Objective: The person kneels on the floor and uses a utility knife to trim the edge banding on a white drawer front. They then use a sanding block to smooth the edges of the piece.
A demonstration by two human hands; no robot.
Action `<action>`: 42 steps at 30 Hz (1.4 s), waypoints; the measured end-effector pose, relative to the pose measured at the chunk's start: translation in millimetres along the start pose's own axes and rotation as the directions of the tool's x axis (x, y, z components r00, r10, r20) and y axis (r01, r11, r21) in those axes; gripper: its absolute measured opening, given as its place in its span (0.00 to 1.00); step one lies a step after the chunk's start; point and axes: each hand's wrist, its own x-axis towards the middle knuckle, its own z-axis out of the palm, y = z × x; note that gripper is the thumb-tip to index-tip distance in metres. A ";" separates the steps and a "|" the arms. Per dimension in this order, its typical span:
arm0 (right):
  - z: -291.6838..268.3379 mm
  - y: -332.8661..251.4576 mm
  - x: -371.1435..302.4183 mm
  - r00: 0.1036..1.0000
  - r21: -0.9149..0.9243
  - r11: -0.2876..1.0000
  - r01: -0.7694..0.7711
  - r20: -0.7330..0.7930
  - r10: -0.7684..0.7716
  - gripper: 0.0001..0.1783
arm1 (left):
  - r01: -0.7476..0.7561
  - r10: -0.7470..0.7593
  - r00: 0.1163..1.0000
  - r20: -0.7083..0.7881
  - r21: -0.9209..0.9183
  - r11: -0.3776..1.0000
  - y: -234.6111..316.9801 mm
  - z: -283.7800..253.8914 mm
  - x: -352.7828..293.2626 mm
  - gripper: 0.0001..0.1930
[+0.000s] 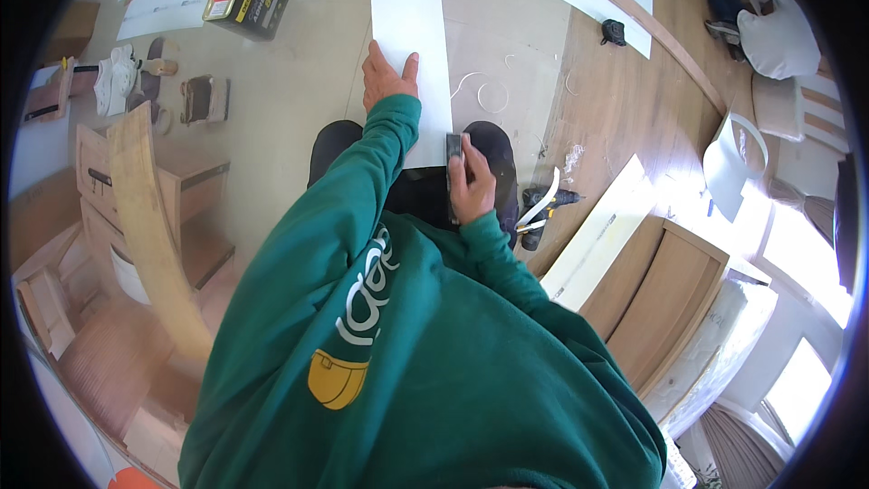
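A long white board (412, 9) runs from the far edge toward me, its near end between my knees. My left hand (389, 81) rests on the board's left side, fingers stretched forward and thumb apart, gripping nothing. At the board's right edge near the close end, my right hand (472, 183) is closed on a narrow dark flat block (453, 147), held lengthwise along that edge. The block's kind is unclear, as my fingers cover part of it.
Thin curled strips (492, 97) lie right of the board. A cordless drill (548, 204) sits by my right knee, near a pale panel (602, 231). An adhesive tin (249, 4) stands far left, shoes (118, 77) and a drawer cabinet (195, 199) at left. A black tool (614, 33) lies far right.
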 end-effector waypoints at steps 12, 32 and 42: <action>-6.8 -20.8 6.3 0.994 -0.009 0.994 -0.111 -0.017 0.111 0.21 | -0.050 0.050 0.999 -0.003 -0.006 0.999 -11.6 13.4 -10.4 0.42; -119.8 106.5 7.0 0.818 0.552 0.724 -0.414 -0.123 0.562 0.31 | -0.972 0.496 -0.120 0.860 -0.204 0.117 -5.6 -15.1 -32.2 0.27; -143.1 115.8 -31.6 0.795 0.655 0.661 -0.366 -0.148 0.588 0.29 | -0.971 0.578 -0.191 0.793 -0.239 0.007 -24.6 5.8 -56.3 0.09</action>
